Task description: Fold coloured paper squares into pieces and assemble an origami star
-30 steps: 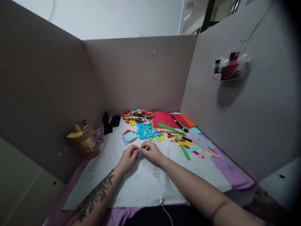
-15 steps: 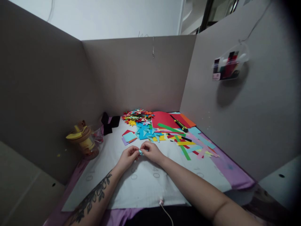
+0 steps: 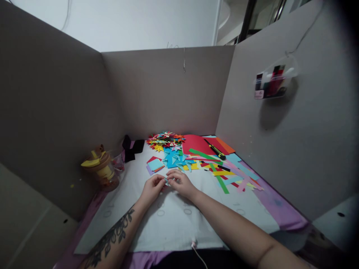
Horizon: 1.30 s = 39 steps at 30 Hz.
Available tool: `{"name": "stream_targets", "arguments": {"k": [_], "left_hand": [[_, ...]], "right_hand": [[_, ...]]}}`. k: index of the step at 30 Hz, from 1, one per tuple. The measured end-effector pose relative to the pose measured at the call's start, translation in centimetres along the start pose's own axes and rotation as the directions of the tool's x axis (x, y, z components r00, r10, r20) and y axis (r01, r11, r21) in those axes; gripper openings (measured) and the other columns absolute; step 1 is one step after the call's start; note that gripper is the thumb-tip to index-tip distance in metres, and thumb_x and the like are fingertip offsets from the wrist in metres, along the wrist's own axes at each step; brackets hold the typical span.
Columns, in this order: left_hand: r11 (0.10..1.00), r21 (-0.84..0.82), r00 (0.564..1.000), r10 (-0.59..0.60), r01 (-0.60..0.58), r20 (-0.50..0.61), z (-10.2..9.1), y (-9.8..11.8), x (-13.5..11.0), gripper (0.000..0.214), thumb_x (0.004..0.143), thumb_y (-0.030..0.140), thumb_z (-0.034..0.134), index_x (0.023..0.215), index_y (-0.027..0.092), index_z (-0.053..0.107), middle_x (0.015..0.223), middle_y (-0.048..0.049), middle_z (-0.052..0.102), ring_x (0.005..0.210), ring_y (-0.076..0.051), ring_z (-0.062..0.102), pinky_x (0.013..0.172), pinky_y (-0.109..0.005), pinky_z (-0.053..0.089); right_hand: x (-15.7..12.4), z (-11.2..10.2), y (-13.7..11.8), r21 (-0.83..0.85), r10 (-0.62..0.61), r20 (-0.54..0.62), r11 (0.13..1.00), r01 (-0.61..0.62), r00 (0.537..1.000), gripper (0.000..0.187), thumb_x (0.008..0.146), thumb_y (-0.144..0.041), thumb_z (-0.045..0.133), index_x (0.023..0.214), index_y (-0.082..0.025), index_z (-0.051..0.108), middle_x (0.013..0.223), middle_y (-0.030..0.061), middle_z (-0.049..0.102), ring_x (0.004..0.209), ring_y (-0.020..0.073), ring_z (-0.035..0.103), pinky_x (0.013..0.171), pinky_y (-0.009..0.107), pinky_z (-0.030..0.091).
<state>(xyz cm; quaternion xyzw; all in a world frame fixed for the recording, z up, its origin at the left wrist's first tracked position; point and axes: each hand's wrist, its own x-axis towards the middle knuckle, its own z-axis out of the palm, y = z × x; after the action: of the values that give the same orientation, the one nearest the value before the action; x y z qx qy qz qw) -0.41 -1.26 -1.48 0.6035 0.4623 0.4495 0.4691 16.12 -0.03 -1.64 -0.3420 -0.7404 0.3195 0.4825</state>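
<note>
Between my fingertips is a small piece of light blue paper [image 3: 166,181], mostly covered by the fingers. My left hand [image 3: 153,188] pinches it from the left, thumb and forefinger together. From the right, my right hand [image 3: 181,184] is closed on it too, its fingers bent over the paper. Just beyond the hands lie a stack of square papers [image 3: 155,164], light blue on top, and several folded light blue paper pieces [image 3: 175,158] on a blue sheet. Behind them is a heap of colourful folded paper stars [image 3: 165,141].
Coloured paper strips [image 3: 224,173] spread over the right of the white cloth [image 3: 174,231]. A black and yellow box cutter [image 3: 215,149] rests on red paper [image 3: 193,145]. A brown and yellow cup [image 3: 102,170] stands left. Grey panels [image 3: 168,93] enclose three sides.
My right fingers have shifted and spread slightly over the small blue paper, while my left hand keeps its pinch. The whole view has moved a little.
</note>
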Motion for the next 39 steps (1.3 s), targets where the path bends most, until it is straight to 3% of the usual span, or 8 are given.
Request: {"name": "stream_targets", "arguments": {"k": [5, 12, 26, 31, 39], "left_hand": [[0.994, 0.096, 0.998, 0.055, -0.053, -0.018, 0.1, -0.3, -0.1, 0.026, 0.077, 0.039, 0.058, 0.079, 0.013, 0.059, 0.064, -0.0007, 0.06, 0.054, -0.012, 0.053, 0.052, -0.023, 0.041], [0.988, 0.14, 0.996, 0.069, -0.06, -0.061, 0.1, 0.1, -0.3, 0.024, 0.077, 0.038, 0.057, 0.076, 0.014, 0.058, 0.06, -0.0005, 0.06, 0.052, -0.012, 0.052, 0.051, -0.023, 0.04], [0.982, 0.178, 0.992, 0.079, -0.061, -0.096, 0.3, 0.5, -0.5, 0.017, 0.075, 0.032, 0.055, 0.069, 0.016, 0.055, 0.05, 0.0044, 0.05, 0.044, -0.01, 0.045, 0.047, -0.021, 0.035], [0.96, 0.257, 0.987, 0.136, -0.109, -0.09, 0.3, 0.6, -0.5, 0.016, 0.075, 0.03, 0.055, 0.067, 0.015, 0.057, 0.057, 0.0021, 0.053, 0.051, -0.01, 0.046, 0.049, -0.021, 0.036], [0.998, 0.041, 0.997, 0.048, -0.046, -0.059, 0.4, 0.4, -0.2, 0.026, 0.072, 0.028, 0.058, 0.094, 0.017, 0.05, 0.064, 0.0044, 0.054, 0.049, -0.009, 0.048, 0.048, -0.02, 0.037]], "right_hand": [[-0.1, 0.6, 0.4, -0.059, -0.053, -0.066, 0.997, 0.049, 0.996, 0.006, 0.075, -0.016, 0.059, 0.072, -0.019, 0.062, 0.086, 0.0044, 0.062, 0.088, 0.0173, 0.057, 0.081, 0.031, 0.043], [-0.2, 0.9, -0.3, 0.003, 0.087, -0.131, 0.996, -0.088, 0.988, 0.007, 0.072, -0.014, 0.054, 0.077, -0.019, 0.055, 0.073, -0.0013, 0.057, 0.069, 0.0135, 0.053, 0.065, 0.025, 0.042], [-0.4, 1.2, -0.4, 0.019, 0.055, -0.118, 0.998, -0.053, 0.992, 0.007, 0.073, -0.015, 0.052, 0.077, -0.02, 0.054, 0.074, -0.0012, 0.057, 0.069, 0.0134, 0.054, 0.064, 0.025, 0.043], [-0.4, 1.4, -0.1, 0.034, 0.099, -0.116, 0.995, -0.095, 0.988, 0.006, 0.072, -0.016, 0.052, 0.077, -0.02, 0.053, 0.072, -0.0019, 0.056, 0.065, 0.0128, 0.052, 0.06, 0.024, 0.041], [0.0, 1.6, 0.5, 0.171, 0.198, -0.136, 0.97, -0.174, 0.971, 0.008, 0.07, -0.018, 0.052, 0.076, -0.02, 0.046, 0.065, -0.0049, 0.045, 0.058, 0.0114, 0.044, 0.055, 0.023, 0.036]]}}
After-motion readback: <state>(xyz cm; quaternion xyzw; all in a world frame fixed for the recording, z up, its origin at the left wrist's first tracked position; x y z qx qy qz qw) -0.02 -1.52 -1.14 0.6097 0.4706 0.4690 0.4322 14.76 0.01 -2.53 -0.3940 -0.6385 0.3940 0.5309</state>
